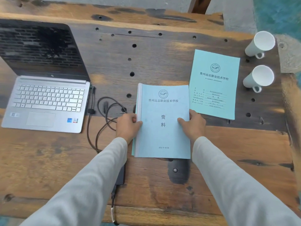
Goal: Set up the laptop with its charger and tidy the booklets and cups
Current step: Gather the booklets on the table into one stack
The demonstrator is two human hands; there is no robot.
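Tidying booklets: my left hand [128, 126] and right hand [193, 126] have fingers clamped on the thick pale-blue paper booklet [163, 123], right of the open silver laptop [47, 101]; next, I judge, stacking it with the thinner teal booklet [215, 85] beyond.

Open silver laptop [44, 88] at 9 o'clock, charger cable [104, 115] plugged; pale-blue booklet stack [163, 123] centre, second booklet [215, 84] and two white cups [259, 61] at 2 o'clock.

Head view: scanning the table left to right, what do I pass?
laptop → coiled charger cable → left hand → blue booklet held by both hands → right hand → second blue booklet → two white cups, lying on their sides.
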